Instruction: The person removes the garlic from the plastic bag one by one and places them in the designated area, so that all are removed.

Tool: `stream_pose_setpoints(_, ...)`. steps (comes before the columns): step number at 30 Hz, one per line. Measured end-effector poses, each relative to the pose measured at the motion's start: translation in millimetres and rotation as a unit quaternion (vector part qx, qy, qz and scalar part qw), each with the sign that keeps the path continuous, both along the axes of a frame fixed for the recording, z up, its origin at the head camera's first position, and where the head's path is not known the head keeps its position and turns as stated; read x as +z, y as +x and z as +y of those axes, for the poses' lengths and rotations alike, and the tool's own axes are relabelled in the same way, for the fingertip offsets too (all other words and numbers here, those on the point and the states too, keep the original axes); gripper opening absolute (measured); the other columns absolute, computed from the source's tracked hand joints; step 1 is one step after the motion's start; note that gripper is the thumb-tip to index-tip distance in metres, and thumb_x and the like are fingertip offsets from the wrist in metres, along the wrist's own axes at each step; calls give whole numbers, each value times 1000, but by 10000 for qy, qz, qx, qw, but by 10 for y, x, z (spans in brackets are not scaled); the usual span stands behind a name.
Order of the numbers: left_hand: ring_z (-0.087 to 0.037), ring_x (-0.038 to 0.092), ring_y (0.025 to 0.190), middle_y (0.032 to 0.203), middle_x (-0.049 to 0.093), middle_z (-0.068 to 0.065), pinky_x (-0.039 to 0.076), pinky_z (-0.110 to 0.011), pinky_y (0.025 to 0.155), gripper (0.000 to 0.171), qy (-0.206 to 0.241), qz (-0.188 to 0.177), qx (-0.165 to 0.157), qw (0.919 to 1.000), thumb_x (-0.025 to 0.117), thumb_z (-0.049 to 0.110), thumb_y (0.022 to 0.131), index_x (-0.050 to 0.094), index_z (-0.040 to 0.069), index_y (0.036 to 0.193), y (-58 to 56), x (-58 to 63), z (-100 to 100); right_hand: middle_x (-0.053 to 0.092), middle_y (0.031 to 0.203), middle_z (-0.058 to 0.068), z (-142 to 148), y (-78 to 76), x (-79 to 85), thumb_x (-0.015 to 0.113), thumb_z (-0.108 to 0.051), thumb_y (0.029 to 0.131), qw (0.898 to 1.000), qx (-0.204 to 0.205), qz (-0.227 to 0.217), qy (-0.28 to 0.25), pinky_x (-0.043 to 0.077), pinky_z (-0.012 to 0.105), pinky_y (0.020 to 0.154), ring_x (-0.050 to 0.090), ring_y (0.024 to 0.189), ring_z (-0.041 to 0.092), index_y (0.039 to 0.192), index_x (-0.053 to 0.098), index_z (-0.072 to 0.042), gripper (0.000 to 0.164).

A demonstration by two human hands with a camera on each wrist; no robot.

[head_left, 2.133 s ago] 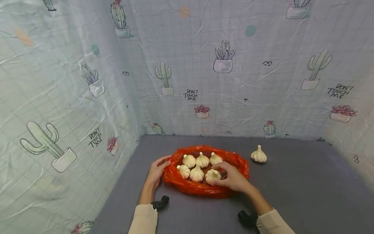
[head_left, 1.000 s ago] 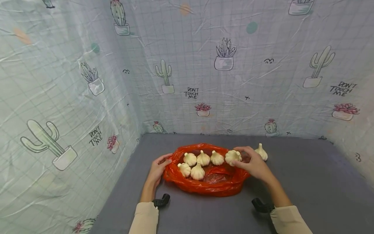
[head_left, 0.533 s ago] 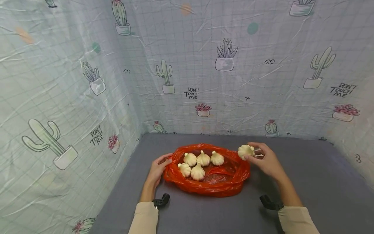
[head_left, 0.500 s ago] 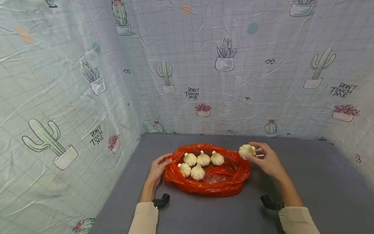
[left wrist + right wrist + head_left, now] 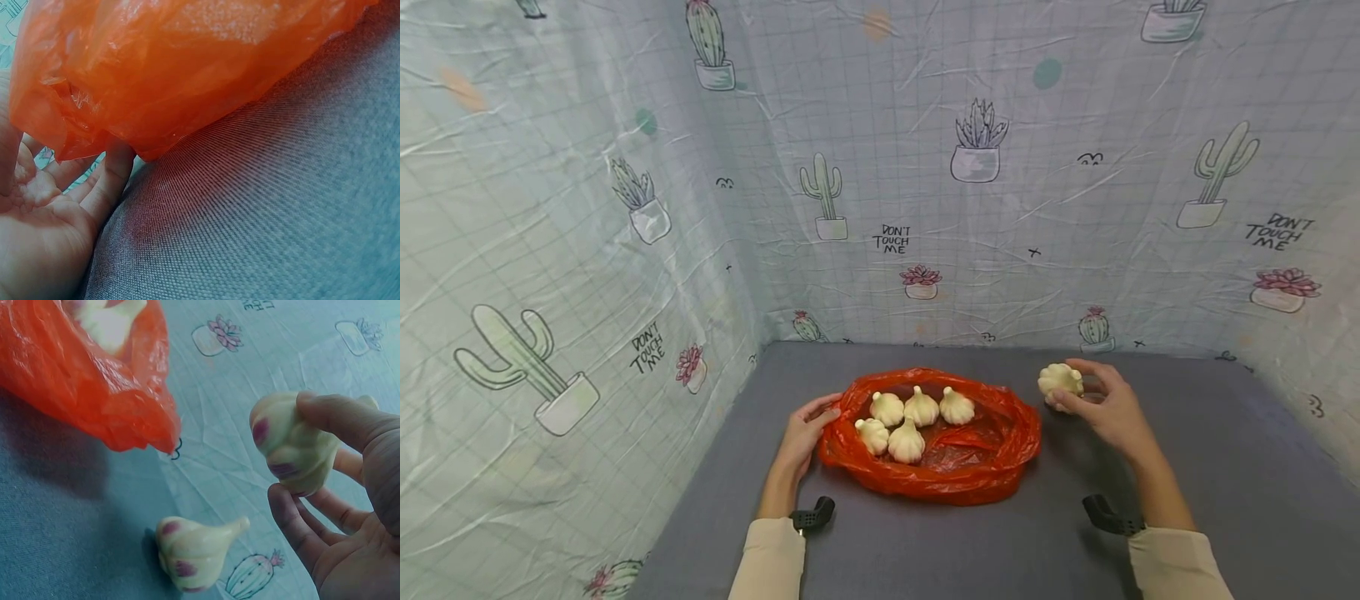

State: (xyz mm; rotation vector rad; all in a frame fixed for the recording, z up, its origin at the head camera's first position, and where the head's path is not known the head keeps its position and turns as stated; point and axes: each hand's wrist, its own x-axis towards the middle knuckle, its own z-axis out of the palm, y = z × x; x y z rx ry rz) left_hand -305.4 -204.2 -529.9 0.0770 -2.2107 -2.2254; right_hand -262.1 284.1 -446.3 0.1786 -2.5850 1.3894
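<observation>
My right hand [image 5: 1116, 417] pinches a garlic bulb [image 5: 1058, 383] between thumb and fingers, to the right of a red plastic bag [image 5: 917, 482]. The right wrist view shows this bulb raised, with purple patches on its skin. Below it, a second garlic bulb [image 5: 197, 555] lies on the table; the held one mostly hides it in the head view. My left hand [image 5: 805, 429] holds the bag's left edge, thumb on one side and fingers [image 5: 115, 172] on the other. Several garlic bulbs [image 5: 907, 442] sit inside the wide-open bag, grouped toward its left and back.
The grey cloth-covered table [image 5: 925, 550] extends around the bag. A pale curtain [image 5: 880, 167] printed with cacti stands along the table's back and sides. Each wrist carries a black camera mount [image 5: 812, 515].
My right hand has lifted a garlic bulb from the bag's right part and carried it right, past the rim, over the bulb on the table. My left hand has stayed at the bag's edge.
</observation>
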Motion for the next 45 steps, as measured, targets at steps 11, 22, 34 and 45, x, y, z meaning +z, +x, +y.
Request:
stream_pose_setpoints(11, -14, 67, 108, 134, 67, -12, 57, -25, 86, 37, 44, 21, -36, 10000, 70, 17, 96, 68, 8, 133, 7, 29, 0, 33, 155, 27, 155, -3, -26, 73, -39, 95, 9991, -361, -154, -159, 49, 16, 70, 52, 125, 45, 153, 45, -6, 73)
stream_pose_setpoints(22, -14, 67, 109, 136, 66, -12, 57, -25, 86, 38, 96, -12, -21, 10000, 70, 16, 96, 68, 8, 133, 11, 13, 5, 32, 155, 30, 339, -19, -130, 68, -48, 96, 9955, -850, -421, -88, 50, 26, 73, 48, 131, 52, 156, 40, -6, 78)
stream_pose_setpoints(34, -14, 67, 109, 135, 66, -12, 56, -24, 87, 38, 88, 33, -44, 9999, 70, 17, 96, 68, 7, 133, 6, -2, 11, 32, 154, 33, 465, -43, -283, 66, -50, 97, 9901, -1227, -685, -2, 52, 56, 85, 47, 131, 54, 157, 38, -5, 80)
stream_pose_setpoints(45, -13, 67, 107, 132, 68, -11, 56, -24, 87, 38, 107, 39, 6, 9999, 70, 15, 96, 67, 6, 133, -4, 0, 11, 35, 151, 36, 525, -64, -388, 65, -47, 98, 9878, -1387, -702, 97, 49, 28, 70, 51, 126, 54, 155, 38, 0, 79)
